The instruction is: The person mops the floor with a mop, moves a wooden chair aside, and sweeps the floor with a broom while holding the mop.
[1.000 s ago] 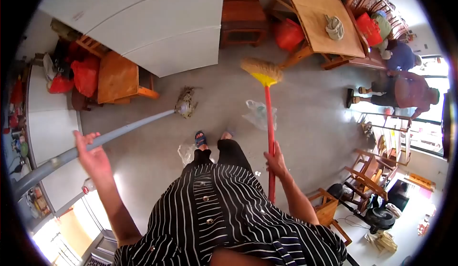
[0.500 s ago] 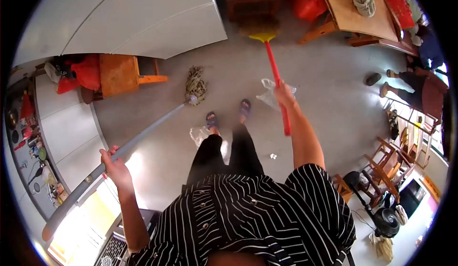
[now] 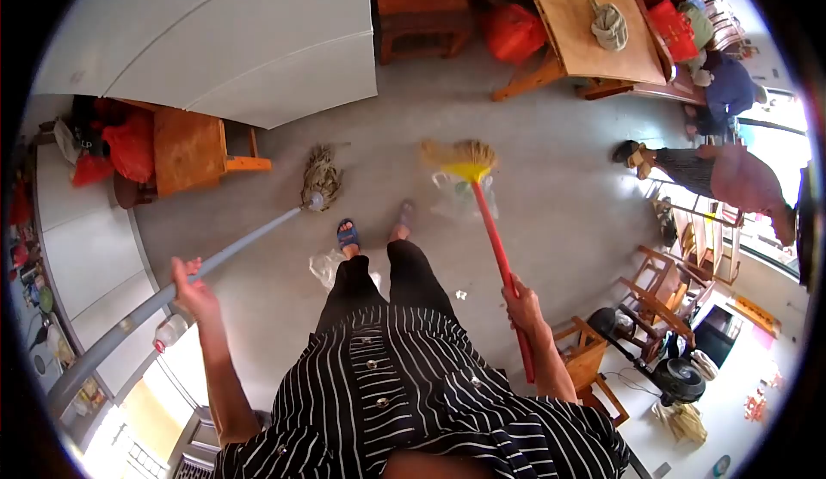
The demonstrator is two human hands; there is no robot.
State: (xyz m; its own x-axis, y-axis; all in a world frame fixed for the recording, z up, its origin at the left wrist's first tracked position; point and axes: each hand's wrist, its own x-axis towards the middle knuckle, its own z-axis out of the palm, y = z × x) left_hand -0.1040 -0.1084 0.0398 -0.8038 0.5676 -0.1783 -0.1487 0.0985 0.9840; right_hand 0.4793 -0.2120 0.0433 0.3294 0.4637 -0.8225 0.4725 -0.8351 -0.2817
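My left hand (image 3: 196, 291) is closed around the grey pole of a mop (image 3: 258, 234). The mop's stringy head (image 3: 322, 176) rests on the floor ahead of my left foot. In my right hand (image 3: 525, 305) I grip the red handle of a broom (image 3: 490, 234). Its yellow collar and straw bristles lie over a clear plastic bag (image 3: 456, 197) on the floor, partly covering it. Another clear plastic bag (image 3: 325, 268) lies beside my left leg. A small white scrap (image 3: 461, 295) sits on the floor between my legs and the broom.
A white cabinet (image 3: 284, 58) stands at the upper left, with a wooden stool (image 3: 422, 10) beside it. A wooden table (image 3: 585, 45) and red bag (image 3: 514, 33) are at the upper right. Two people are at the right, one in a pink top (image 3: 750, 182). Chairs and a fan (image 3: 680, 380) stand lower right.
The broom head has come back from near the stool toward me, onto the plastic bag. My right hand has drawn closer to my body. My left hand still holds the mop.
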